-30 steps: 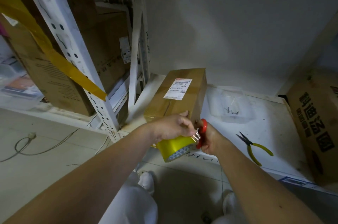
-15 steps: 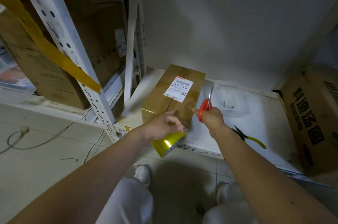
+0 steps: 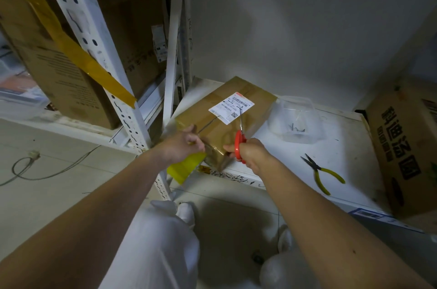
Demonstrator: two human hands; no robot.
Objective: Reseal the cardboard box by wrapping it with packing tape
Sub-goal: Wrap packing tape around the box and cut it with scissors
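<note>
Gripping tape roll (image 3: 184, 169), scissors (image 3: 240, 138) upright

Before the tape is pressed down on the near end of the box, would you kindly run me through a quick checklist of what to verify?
1. Cardboard box flat on the white shelf: ok.
2. Left hand grips the yellow tape roll: ok.
3. Right hand holds the red-handled scissors, blades pointing away over the box: ok.
4. Tape cut free from the roll: cannot tell, the join is blurred and hidden by the hands.
5. Shipping label left uncovered by fresh tape: cannot tell.
6. Yellow-handled pliers lying apart from the box: ok.
</note>
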